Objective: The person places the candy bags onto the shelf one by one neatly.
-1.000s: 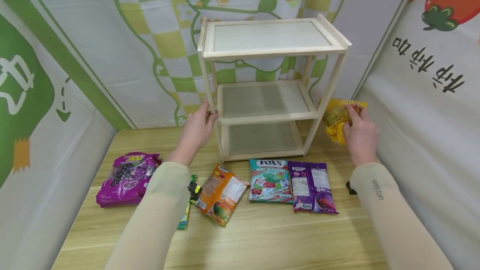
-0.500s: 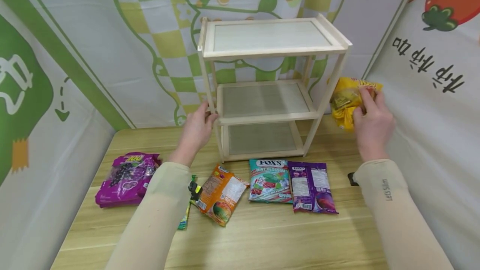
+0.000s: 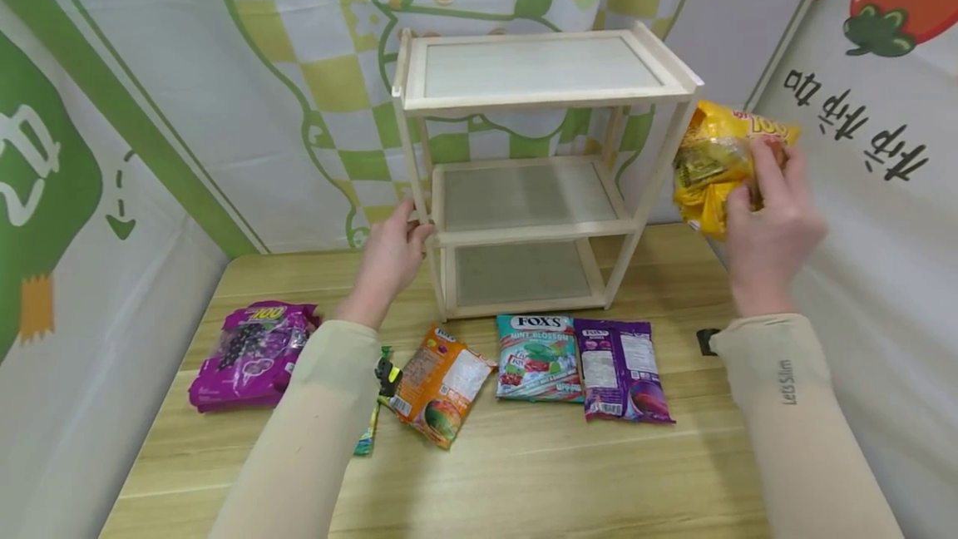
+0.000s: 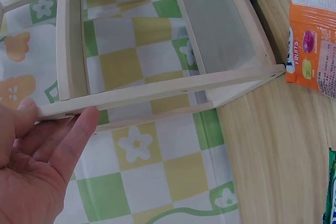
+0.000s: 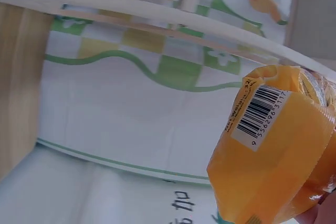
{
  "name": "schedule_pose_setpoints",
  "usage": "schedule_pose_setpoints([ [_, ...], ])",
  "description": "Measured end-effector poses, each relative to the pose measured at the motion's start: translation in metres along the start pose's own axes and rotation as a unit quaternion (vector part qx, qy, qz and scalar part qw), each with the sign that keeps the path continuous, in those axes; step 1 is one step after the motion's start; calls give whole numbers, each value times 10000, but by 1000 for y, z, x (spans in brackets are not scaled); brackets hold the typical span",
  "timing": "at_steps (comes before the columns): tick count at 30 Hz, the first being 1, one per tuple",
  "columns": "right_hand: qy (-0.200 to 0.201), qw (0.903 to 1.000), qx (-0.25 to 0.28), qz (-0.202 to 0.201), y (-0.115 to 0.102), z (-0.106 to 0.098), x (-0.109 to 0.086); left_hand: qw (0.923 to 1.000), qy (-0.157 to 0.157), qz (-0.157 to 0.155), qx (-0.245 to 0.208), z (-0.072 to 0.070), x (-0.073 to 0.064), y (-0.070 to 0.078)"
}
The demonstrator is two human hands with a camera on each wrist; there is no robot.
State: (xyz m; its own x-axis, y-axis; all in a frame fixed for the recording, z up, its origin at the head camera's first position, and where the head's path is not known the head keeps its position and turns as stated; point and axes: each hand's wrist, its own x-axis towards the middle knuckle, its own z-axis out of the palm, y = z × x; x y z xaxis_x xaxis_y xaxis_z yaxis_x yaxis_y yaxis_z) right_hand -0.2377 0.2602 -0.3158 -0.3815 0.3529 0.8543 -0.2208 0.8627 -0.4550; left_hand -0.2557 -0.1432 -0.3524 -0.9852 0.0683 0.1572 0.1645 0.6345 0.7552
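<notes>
My left hand grips the left front post of a three-tier wooden shelf, at about the middle tier. In the left wrist view the thumb lies on one side of the post and the fingers on the other. My right hand holds a yellow candy bag in the air beside the shelf's right side, just below top-tier height. The bag's barcode side faces the right wrist camera, where most of the hand is out of frame.
Along the table in front of the shelf lie an orange candy bag, a teal Fox's bag and a purple Fox's bag. A magenta grape bag lies at the left. A green packet is partly hidden by my left arm.
My right hand has lifted the yellow candy bag up and to the right, from near the lower tiers to near the top tier. The left hand stays on the post.
</notes>
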Motion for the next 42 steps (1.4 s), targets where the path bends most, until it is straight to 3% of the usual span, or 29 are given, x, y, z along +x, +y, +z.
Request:
schedule_pose_setpoints([
  [11,825,9964,144,-114,-20,-14,16,9999,-2,-16,-131,1,-1,0],
  [20,1442,9871,698,2,-49,-21,24,9998,-38,-10,-187,2,0,-1],
  [26,1612,9772,1296,-478,-78,-20,24,9999,-42,-22,-126,1,-1,0],
  [31,1532,9735,1460,-862,-97,-14,17,9999,-50,-44,-120,1,-2,2],
  [42,1271,9689,939,-1903,-116,8,4,9999,-32,-83,-140,2,-1,2],
])
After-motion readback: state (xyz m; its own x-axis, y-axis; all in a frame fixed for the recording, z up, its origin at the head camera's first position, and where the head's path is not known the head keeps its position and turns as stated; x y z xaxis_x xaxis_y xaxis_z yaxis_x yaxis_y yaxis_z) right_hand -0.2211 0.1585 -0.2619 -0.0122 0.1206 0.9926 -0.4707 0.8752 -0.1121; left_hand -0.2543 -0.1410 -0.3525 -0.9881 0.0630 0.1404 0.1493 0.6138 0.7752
